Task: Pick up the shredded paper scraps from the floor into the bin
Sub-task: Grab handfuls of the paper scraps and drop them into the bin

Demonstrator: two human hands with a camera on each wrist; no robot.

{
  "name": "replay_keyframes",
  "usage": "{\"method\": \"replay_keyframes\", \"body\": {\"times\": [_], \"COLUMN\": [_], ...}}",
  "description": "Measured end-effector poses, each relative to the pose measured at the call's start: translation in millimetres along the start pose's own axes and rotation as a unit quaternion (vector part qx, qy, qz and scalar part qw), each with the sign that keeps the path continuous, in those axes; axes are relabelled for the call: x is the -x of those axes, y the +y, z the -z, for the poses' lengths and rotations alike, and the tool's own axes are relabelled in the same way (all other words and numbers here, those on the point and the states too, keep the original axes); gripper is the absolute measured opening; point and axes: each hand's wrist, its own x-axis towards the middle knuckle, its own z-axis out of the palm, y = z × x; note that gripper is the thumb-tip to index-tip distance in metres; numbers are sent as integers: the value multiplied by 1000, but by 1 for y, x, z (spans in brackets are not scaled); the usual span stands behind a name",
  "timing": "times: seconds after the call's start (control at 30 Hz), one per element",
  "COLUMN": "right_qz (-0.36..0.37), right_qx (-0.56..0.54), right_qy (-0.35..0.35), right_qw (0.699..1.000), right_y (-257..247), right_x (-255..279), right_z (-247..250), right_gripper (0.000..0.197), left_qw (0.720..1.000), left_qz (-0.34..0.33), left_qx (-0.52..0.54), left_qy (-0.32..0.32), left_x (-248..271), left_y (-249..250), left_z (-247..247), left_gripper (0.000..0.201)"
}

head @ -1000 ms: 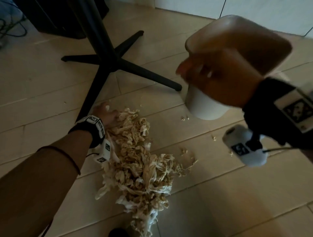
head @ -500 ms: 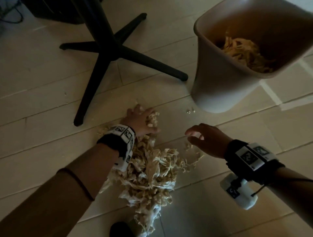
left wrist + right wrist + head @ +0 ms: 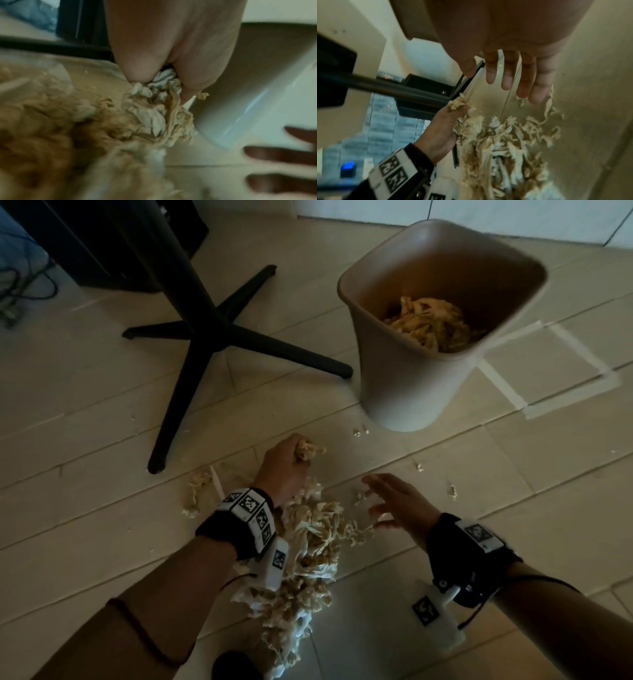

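A heap of beige shredded paper scraps (image 3: pixel 301 563) lies on the tiled floor in front of me. My left hand (image 3: pixel 291 460) is at the far end of the heap and grips a clump of scraps (image 3: pixel 164 97). My right hand (image 3: pixel 387 501) hovers at the heap's right edge with straight, spread fingers (image 3: pixel 506 75) and holds nothing. The beige bin (image 3: pixel 404 392) stands beyond the heap to the right, with scraps (image 3: pixel 431 323) inside it.
A black table base (image 3: pixel 205 326) with spread legs stands at the back left, one foot near the bin. Loose scraps (image 3: pixel 452 491) dot the floor to the right. White tape lines (image 3: pixel 579 354) mark the floor beside the bin. Dark furniture and cables sit at the far left.
My right hand came down from the bin to the right edge of the heap. My left hand closed on a clump of scraps at the heap's far end.
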Motion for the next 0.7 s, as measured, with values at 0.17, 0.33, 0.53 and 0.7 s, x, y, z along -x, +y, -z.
{"method": "replay_keyframes", "body": {"times": [0.17,0.33,0.53,0.7], "right_qz": [-78,-74,-30,22], "right_qx": [-185,-346,-398,-317], "right_qy": [-39,-105,-117,-161], "right_qw": [979,929,909,934], "right_y": [1,-7,-24,-25], "right_x": [12,24,37,42], "right_z": [-8,-15,4,11], "right_gripper": [53,71,80,51], "left_qw": [970,949,971,969], "left_qz": [6,-24,-167,-231], "left_qx": [240,313,169,-79], "left_qy": [23,25,20,40], "left_x": [21,47,74,79], "left_y": [72,111,101,88], "left_z": [-1,-20,-53,-65], "left_gripper": [14,15,21,39]}}
